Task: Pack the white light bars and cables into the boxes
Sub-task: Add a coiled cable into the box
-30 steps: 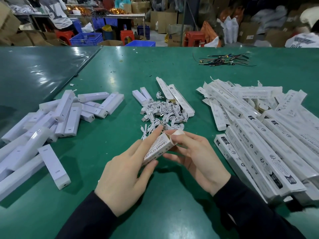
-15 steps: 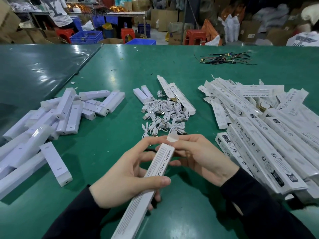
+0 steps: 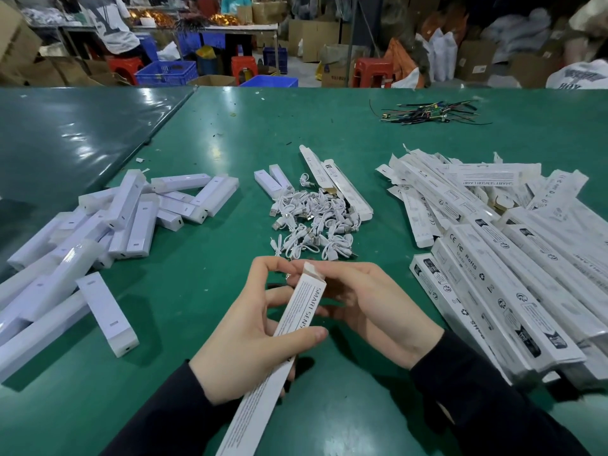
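My left hand (image 3: 253, 340) grips a long white printed box (image 3: 279, 350) near its top, thumb across the front, the box slanting down toward me. My right hand (image 3: 368, 307) has its fingertips at the box's upper end by the raised end flap (image 3: 311, 269). White light bars (image 3: 108, 225) lie heaped on the left of the green table (image 3: 204, 284). A tangle of white cables (image 3: 312, 225) sits in the middle. Flat white boxes (image 3: 500, 251) are piled on the right.
Two short light bars (image 3: 273, 179) and two boxes (image 3: 335, 179) lie behind the cables. A bundle of dark wires (image 3: 427, 111) lies far right on the table. Beyond the table edge are stools, crates, cartons and seated people.
The box has swung from nearly flat between both hands to slanting lengthwise toward me. My left hand slid down to grip its shaft; my right hand stays at the top flap.
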{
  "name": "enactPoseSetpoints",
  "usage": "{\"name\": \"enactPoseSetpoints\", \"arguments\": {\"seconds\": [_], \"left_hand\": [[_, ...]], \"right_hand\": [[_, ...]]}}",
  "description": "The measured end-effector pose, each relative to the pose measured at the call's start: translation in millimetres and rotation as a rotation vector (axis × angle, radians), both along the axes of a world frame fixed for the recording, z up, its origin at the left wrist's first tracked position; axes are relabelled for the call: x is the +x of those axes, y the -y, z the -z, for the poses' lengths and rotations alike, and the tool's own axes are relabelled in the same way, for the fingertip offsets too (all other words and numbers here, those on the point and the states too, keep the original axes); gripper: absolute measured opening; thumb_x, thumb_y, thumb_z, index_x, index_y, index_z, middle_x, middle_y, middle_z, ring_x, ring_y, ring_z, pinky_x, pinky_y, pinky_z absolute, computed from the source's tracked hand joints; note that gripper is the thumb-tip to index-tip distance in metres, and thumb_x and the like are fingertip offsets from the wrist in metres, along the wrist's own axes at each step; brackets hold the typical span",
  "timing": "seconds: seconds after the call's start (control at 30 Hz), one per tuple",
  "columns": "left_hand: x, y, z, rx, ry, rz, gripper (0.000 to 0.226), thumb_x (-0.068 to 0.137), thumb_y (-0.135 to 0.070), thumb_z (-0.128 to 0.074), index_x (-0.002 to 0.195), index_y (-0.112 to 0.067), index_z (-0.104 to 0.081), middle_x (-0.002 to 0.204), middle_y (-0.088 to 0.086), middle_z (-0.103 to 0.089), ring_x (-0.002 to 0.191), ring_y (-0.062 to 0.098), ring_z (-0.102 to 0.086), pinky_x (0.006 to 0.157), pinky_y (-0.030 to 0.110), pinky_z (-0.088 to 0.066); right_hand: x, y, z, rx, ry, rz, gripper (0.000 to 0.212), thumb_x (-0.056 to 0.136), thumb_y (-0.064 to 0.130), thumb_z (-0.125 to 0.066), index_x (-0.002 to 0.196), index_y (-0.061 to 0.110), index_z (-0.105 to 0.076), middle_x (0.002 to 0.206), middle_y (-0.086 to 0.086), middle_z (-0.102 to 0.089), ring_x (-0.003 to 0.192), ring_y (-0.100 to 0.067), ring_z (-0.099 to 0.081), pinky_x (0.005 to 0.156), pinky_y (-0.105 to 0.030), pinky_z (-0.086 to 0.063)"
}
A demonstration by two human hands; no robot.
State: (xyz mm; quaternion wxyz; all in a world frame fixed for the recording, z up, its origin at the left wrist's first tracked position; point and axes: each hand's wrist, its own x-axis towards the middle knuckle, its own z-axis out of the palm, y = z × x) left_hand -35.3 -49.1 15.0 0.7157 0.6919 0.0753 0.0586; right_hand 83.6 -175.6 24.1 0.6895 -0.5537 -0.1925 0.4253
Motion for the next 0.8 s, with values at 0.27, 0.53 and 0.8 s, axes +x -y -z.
{"name": "enactPoseSetpoints", "arguments": {"seconds": [0.27,0.53,0.8], "left_hand": [[-1,-3,2,-0.055,-0.006,-0.016,0.047,0.064,-0.020,-0.081,0.092,-0.035,-0.047,0.096,0.014,-0.070,0.038,0.017,-0.052,0.036,0.030,-0.048],[0,-8,-1,-0.108,-0.057,0.001,0.059,0.063,-0.024,-0.082,0.108,-0.034,-0.046,0.088,0.017,-0.066,0.035,0.028,-0.052,0.036,0.032,-0.047],[-4,-10,-13,-0.156,-0.048,0.228,0.063,0.087,-0.003,-0.064,0.137,-0.007,-0.025,0.067,0.007,-0.069,0.052,0.016,-0.066,0.052,0.020,-0.051]], "right_hand": [[-6,-2,3,0.032,0.072,0.012,0.026,0.098,0.016,-0.051,0.109,0.009,-0.074,0.097,-0.007,-0.076,0.084,-0.008,-0.068,0.070,-0.019,-0.052],[-10,1,11,0.024,0.647,0.122,0.028,0.100,0.013,-0.048,0.110,0.010,-0.074,0.108,0.009,-0.074,0.103,-0.007,-0.066,0.085,-0.015,-0.047],[-10,7,9,0.057,1.013,0.029,0.019,0.088,0.018,-0.065,0.100,0.009,-0.076,0.104,0.008,-0.069,0.090,-0.006,-0.066,0.078,-0.020,-0.048]]}}
